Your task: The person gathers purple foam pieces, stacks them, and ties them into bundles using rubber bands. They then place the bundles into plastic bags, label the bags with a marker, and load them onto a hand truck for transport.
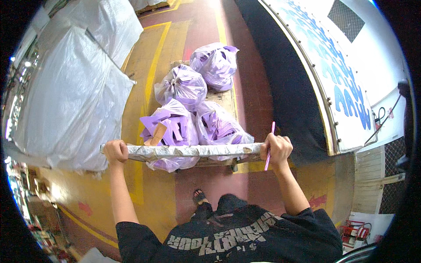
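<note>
Both my hands grip the wrapped, silvery handlebar (193,151) of a flat wooden cart (229,100). My left hand (116,151) is closed round its left end. At the right end, my right hand (278,149) is closed round the bar, with a thin pink-purple stick (267,163) also held in its fingers. Beyond the bar, the cart carries several clear plastic bags stuffed with purple offcuts: one bag (215,65) at the far end, a knotted bag (182,87) behind two near ones. The near left bag (175,127) gapes, showing a brown piece; the near right bag (221,125) leans against it.
Tall stacks under white plastic sheeting (74,96) line the left side. On the right runs a long dark-skirted structure with a white panel (324,79) bearing blue markings. Yellow lines (153,74) cross the brown and reddish floor. A red object (354,232) stands at lower right.
</note>
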The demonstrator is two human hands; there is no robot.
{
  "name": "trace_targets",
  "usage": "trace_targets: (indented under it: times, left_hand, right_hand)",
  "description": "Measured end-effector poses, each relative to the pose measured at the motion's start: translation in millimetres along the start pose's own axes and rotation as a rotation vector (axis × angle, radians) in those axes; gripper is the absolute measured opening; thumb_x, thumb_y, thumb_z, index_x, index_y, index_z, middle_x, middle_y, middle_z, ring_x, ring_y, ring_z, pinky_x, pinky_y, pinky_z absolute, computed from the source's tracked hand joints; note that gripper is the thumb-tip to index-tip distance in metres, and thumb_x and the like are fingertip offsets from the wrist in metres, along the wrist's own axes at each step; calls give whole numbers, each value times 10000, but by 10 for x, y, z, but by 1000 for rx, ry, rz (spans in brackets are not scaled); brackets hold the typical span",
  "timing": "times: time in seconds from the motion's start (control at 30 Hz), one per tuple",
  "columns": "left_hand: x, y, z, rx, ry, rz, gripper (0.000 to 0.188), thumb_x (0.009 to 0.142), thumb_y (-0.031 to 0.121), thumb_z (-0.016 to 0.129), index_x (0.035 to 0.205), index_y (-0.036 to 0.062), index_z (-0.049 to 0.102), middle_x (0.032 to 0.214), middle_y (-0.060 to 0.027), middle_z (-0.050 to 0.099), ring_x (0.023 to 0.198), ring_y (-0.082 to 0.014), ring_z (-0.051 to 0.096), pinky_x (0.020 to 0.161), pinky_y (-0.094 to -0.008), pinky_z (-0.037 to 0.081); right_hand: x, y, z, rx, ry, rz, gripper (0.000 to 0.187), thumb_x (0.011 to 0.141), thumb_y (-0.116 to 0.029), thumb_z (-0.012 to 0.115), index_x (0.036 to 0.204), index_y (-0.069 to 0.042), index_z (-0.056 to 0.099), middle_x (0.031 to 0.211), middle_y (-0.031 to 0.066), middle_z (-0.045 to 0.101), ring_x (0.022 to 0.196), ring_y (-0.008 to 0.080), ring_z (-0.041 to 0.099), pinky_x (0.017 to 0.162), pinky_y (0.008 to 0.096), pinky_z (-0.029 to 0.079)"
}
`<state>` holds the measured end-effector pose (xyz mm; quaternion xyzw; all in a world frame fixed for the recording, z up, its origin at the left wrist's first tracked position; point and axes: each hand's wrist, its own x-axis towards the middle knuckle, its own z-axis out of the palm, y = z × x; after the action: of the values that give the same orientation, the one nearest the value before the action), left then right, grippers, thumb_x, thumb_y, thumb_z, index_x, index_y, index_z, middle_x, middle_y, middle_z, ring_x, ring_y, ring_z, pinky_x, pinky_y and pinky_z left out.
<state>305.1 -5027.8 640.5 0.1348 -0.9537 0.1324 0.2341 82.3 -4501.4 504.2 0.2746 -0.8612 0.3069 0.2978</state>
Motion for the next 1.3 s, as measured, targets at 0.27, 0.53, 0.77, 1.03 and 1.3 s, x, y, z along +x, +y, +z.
trace_targets:
  times: [0.27, 0.53, 0.77, 1.03, 1.3]
  left_hand:
    - [1012, -96, 334, 66, -79, -46, 260, 767, 228, 559, 627, 45, 680, 650, -231, 634, 597, -449, 622, 559, -516, 471]
    - [1868, 41, 781, 1, -32, -61, 278, 761, 247, 557, 614, 48, 683, 642, -216, 644, 592, -441, 625, 593, -516, 495]
    - [2953, 515, 1478, 17, 36, -75, 266, 751, 245, 570, 609, 53, 686, 654, -198, 662, 620, -427, 644, 604, -515, 509]
    - [4623, 875, 2401, -3, 3, -51, 256, 743, 249, 596, 607, 59, 698, 655, -205, 668, 604, -411, 650, 607, -511, 510]
    - [5953, 647, 3756, -23, -13, -65, 267, 750, 243, 598, 603, 47, 703, 642, -220, 658, 594, -421, 640, 614, -495, 506]
  right_hand:
    - [848, 422, 533, -69, -54, -39, 250, 817, -303, 668, 697, -151, 510, 540, 38, 513, 495, 229, 578, 536, 383, 431]
    - [1744, 890, 1233, -37, -71, -27, 165, 779, -145, 665, 703, -144, 519, 536, 35, 525, 496, 221, 597, 539, 358, 448]
    - [2613, 2061, 2132, -14, -159, 46, 164, 802, -202, 685, 745, -139, 544, 585, 47, 578, 564, 244, 631, 625, 373, 474]
    - [3832, 2983, 3290, -28, -84, 145, 140, 771, -198, 675, 726, -134, 559, 599, 73, 597, 562, 282, 632, 606, 381, 471]
    - [4969, 3702, 4648, -13, -24, 81, 156, 749, -204, 681, 709, -126, 552, 586, 71, 583, 550, 282, 624, 626, 374, 474]
